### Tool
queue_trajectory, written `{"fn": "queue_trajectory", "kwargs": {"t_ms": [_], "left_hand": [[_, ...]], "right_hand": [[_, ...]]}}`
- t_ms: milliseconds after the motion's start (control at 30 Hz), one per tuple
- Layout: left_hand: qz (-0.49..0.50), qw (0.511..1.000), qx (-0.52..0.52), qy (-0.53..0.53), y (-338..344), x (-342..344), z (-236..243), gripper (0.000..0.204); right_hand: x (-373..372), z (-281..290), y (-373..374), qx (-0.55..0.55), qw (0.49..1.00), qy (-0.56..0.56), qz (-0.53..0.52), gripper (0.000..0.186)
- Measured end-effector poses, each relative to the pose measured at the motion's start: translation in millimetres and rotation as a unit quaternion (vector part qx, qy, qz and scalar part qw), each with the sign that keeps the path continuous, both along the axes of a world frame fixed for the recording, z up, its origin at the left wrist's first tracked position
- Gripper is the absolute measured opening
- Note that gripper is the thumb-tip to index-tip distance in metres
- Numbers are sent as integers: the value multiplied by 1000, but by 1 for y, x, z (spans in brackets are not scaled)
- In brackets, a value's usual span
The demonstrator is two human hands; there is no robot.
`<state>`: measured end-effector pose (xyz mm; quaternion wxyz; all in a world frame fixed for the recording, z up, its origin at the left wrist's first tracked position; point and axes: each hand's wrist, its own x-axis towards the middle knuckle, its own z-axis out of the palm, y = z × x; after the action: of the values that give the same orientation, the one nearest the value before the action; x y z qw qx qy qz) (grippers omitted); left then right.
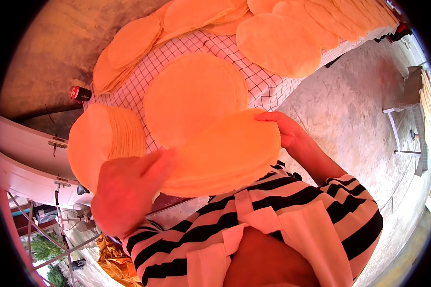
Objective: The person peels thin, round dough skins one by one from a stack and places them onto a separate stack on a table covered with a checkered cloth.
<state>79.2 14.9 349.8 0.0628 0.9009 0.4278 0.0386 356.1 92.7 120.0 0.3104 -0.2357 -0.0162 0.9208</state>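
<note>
From my remote station, I see the person's right hand (286,129) pinching the upper right edge of a held stack of round sheets (225,153), thin, flat and orange-tinted in this light. The held stack is tilted in front of the striped shirt (225,213), its layered lower rim turned toward the wearer. The left hand (124,189) is blurred, its thumb side at the left edge of the same stack; I cannot tell whether it is pinching the sheets or only touching them. Just beyond, and partly covered by the held stack, I make out a round pile (194,91) lying on a checked cloth (268,88). Near the left hand, a thick leaning pile (93,141) shows its many edges along its right side. More overlapping sheets (280,45) run along the far side of the cloth, with another small pile (129,45) at its upper left. A red and black can (80,93) sits beyond the cloth's left edge, and crumpled golden material (116,260) shows at the lower left.
</note>
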Motion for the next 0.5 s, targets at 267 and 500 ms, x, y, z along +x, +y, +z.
{"fn": "queue_trajectory", "kwargs": {"t_ms": [267,500], "left_hand": [[212,943,136,-217,62,-88,-5,41],[179,927,311,-105,19,-59,-155,40]], "right_hand": [[-68,106,87,242,950,-83,-181,32],[-46,11,81,253,943,-104,-191,36]]}}
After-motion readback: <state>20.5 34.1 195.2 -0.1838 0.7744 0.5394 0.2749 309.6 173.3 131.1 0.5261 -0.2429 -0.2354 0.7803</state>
